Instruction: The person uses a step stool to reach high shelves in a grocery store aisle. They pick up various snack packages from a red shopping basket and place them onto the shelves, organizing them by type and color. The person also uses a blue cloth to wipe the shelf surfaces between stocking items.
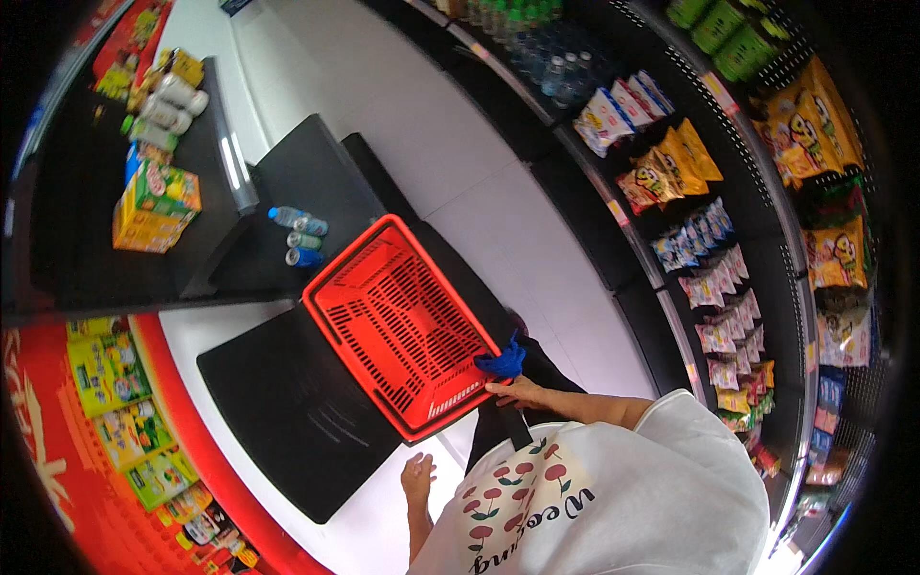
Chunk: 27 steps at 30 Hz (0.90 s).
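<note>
A red plastic shopping basket lies before me with its inside showing; its slotted floor bears nothing. My right hand holds the near right corner of its rim. Right beside those fingers, a bunched blue cloth or ribbon is attached to the rim. Just off the basket's near left corner hangs my left hand, empty, fingers loosely curled and apart. Beneath and beside the basket is a black flat surface with pale scuffs.
A plastic bottle with a blue cap and several drink cans are on a black surface beyond the basket. Drink cartons and bottles fill part of the left shelf. Snack bags line black shelving on the right, beside the pale tiled floor.
</note>
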Available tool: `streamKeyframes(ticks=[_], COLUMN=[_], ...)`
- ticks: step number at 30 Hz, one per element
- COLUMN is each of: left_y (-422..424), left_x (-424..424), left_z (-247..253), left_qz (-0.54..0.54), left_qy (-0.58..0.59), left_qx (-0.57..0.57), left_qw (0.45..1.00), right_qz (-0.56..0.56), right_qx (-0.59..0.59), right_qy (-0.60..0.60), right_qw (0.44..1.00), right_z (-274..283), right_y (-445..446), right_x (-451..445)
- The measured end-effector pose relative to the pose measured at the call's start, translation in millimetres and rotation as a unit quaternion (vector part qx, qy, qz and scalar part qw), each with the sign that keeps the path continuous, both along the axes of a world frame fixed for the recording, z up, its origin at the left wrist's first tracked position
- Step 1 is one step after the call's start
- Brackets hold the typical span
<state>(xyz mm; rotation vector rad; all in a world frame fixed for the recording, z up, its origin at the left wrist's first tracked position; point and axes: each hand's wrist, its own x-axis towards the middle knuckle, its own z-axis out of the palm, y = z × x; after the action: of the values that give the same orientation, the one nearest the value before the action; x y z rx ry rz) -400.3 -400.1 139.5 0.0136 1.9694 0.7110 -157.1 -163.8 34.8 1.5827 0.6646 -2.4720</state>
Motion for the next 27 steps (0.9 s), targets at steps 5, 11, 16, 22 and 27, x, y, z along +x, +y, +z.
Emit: streamKeyframes(ticks=[5, 11, 16, 22, 27], left_y=[39, 65, 89, 98, 107], left_x=[-15, -44, -40, -75, -140], left_z=[-24, -47, -28, -36, -96], left_qz=[-0.077, -0.326, -0.468, -0.359, -0.099], left_qy=[0.015, 0.182, 0.287, 0.432, 0.006], left_qx=[0.048, 0.069, 0.071, 0.067, 0.012], left_qw=[0.996, 0.925, 0.833, 0.825, 0.995], right_qz=[0.171, -0.201, -0.406, -0.005, 0.094], right_qx=[-0.023, 0.068, 0.099, 0.181, 0.238], right_qy=[0.025, 0.046, -0.164, -0.328, -0.338], right_qw=[0.985, 0.976, 0.894, 0.927, 0.906], right_z=[-3, 20, 21, -9, -14], right_y=[22, 15, -84, -329, -432], right_x=[42, 112, 194, 222, 186])
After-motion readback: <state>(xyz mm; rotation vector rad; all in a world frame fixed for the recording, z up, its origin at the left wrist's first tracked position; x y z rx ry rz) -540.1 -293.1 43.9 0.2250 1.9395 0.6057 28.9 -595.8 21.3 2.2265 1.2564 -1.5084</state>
